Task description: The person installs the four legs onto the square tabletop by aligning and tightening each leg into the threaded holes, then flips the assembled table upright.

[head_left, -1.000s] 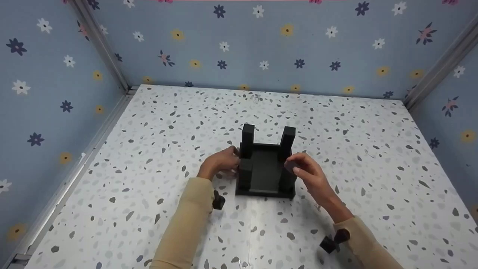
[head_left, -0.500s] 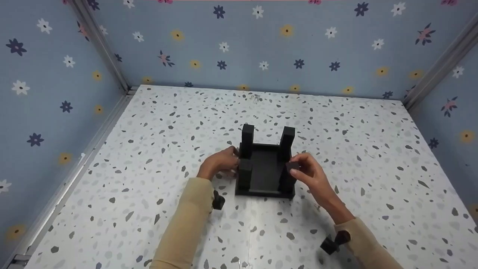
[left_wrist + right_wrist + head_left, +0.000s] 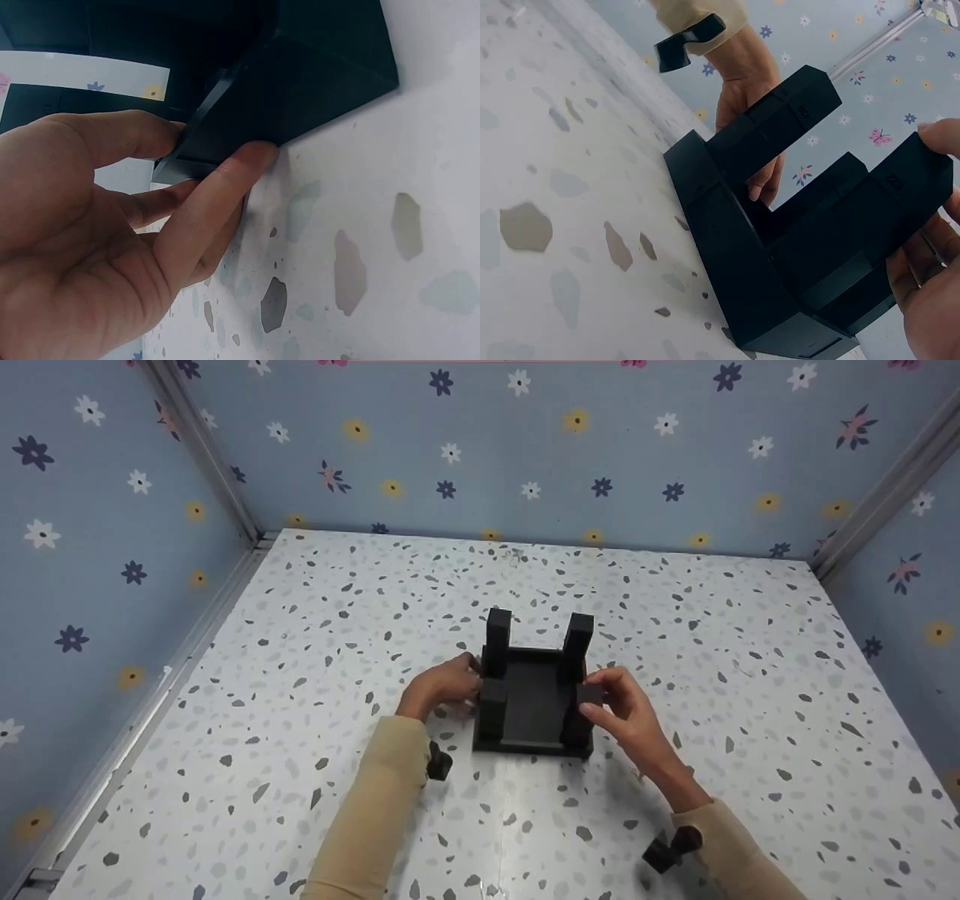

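A black tray-like base (image 3: 532,748) with a raised rim lies on the speckled tabletop, with several black square posts standing at its corners. My left hand (image 3: 446,682) holds the base's left side; in the left wrist view its fingers (image 3: 217,202) lie against the outer wall and rim. With thumb and fingers, my right hand (image 3: 636,720) pinches the top of the near-right post (image 3: 870,217). That post's foot meets the base's corner. The near-left post (image 3: 493,712) and the far-left post (image 3: 496,641) stand untouched, as does the far-right post (image 3: 577,643).
White speckled tabletop (image 3: 337,607) surrounds the base. Blue flowered panels (image 3: 480,442) rise at the back and both sides, with metal frame bars (image 3: 202,450) at the corners. Small black devices (image 3: 671,847) are strapped to both wrists.
The near-right post has turned and straightened slightly in my right hand, and its top face now shows squarely. My left hand and the base have stayed in place.
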Action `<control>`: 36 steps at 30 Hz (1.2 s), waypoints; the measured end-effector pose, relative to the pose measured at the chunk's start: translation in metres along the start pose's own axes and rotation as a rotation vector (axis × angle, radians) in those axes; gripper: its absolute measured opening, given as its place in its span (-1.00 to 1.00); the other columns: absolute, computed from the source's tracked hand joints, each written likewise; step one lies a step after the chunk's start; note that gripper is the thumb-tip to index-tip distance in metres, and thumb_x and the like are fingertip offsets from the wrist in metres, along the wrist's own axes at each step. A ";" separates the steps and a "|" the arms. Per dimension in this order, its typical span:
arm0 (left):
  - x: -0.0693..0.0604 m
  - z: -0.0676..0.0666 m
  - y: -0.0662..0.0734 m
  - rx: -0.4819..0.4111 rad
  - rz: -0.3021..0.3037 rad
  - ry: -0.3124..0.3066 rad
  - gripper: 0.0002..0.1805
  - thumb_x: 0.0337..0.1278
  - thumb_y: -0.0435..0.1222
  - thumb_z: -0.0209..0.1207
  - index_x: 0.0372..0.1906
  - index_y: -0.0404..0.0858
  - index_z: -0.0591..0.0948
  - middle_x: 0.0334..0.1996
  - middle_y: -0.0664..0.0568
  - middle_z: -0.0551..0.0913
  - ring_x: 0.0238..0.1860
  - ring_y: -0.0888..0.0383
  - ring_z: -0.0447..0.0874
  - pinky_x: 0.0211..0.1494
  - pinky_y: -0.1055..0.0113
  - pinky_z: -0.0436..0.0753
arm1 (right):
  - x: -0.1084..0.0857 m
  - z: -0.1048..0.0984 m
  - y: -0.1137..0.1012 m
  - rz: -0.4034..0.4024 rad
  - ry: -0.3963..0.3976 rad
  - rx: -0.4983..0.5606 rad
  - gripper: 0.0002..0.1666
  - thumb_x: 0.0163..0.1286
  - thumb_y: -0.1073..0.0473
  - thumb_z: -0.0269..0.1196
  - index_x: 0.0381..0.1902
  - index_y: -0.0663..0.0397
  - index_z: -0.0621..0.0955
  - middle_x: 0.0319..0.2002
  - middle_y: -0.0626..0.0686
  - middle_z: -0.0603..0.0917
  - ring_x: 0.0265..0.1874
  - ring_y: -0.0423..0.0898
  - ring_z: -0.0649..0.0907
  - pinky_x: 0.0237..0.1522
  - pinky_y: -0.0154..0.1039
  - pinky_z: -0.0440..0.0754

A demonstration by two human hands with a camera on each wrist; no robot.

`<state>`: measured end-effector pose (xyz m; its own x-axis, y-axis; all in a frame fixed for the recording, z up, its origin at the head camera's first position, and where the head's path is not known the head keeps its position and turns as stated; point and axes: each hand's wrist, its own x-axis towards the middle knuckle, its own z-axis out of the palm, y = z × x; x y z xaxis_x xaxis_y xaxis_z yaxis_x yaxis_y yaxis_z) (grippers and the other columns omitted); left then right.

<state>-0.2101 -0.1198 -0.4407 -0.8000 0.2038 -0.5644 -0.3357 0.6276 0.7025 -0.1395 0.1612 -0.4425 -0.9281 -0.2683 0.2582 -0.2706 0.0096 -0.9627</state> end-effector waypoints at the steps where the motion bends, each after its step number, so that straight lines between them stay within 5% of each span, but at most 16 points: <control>1: 0.000 0.000 0.000 0.002 0.000 0.000 -0.45 0.14 -0.05 0.15 0.21 -0.08 0.33 -0.18 0.01 0.66 -0.18 0.05 0.68 -0.15 -0.01 0.53 | 0.000 0.000 0.000 -0.008 -0.003 -0.004 -0.67 0.34 0.33 0.17 0.02 0.35 0.42 -0.01 0.13 0.48 -0.04 -0.09 0.53 0.04 -0.34 0.50; 10: 0.001 0.000 0.000 -0.024 -0.026 -0.002 -0.48 0.15 -0.05 0.15 0.20 -0.05 0.34 -0.18 0.01 0.67 -0.20 0.09 0.71 -0.15 0.00 0.51 | 0.004 -0.003 0.002 -0.082 -0.075 0.185 -0.65 0.39 0.38 -0.12 0.07 0.49 0.36 0.01 0.09 0.53 0.09 -0.08 0.51 0.20 -0.28 0.39; 24: 0.003 -0.001 0.000 -0.001 -0.013 0.001 -0.45 0.13 -0.06 0.16 0.21 -0.07 0.34 -0.15 -0.01 0.66 -0.20 0.07 0.69 -0.18 0.01 0.55 | 0.011 -0.008 0.002 -0.063 -0.257 0.270 -0.54 0.38 0.38 -0.17 0.14 0.56 0.42 -0.02 0.21 0.65 0.08 0.04 0.58 0.27 -0.21 0.39; 36: 0.002 -0.001 0.001 0.021 -0.012 0.003 -0.46 0.14 -0.06 0.14 0.22 -0.08 0.34 -0.16 0.01 0.65 -0.18 0.06 0.68 -0.11 -0.06 0.52 | 0.009 -0.008 0.005 -0.073 -0.256 0.267 -0.56 0.38 0.37 -0.18 0.13 0.45 0.42 -0.04 0.18 0.60 0.02 0.09 0.56 0.18 -0.20 0.46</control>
<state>-0.2126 -0.1197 -0.4401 -0.7975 0.1934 -0.5715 -0.3351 0.6458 0.6861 -0.1508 0.1664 -0.4441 -0.8060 -0.4913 0.3303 -0.2258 -0.2606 -0.9387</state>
